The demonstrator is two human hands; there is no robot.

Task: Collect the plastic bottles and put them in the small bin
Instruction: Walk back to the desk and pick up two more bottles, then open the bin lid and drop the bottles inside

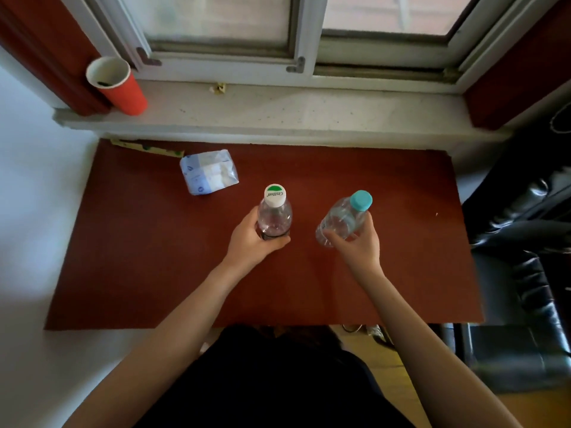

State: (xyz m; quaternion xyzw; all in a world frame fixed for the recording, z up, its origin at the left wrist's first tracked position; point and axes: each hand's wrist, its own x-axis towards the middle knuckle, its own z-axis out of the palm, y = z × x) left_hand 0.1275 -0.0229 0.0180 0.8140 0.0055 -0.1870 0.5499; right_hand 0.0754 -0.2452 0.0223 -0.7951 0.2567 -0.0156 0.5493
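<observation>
Two clear plastic bottles are above the red-brown table (154, 257). The bottle with a white and green cap (274, 211) stands upright near the table's middle, and my left hand (253, 239) is wrapped around its lower body. To its right, the bottle with a teal cap (343, 217) is tilted, cap pointing up and right, with my right hand (360, 242) gripping its lower half. I cannot tell whether either bottle still touches the table. No bin is in view.
A blue and white plastic packet (208, 173) lies at the table's back left. A red paper cup (119, 86) stands on the stone windowsill (309, 109) below the window. A black leather seat (522, 257) is at the right.
</observation>
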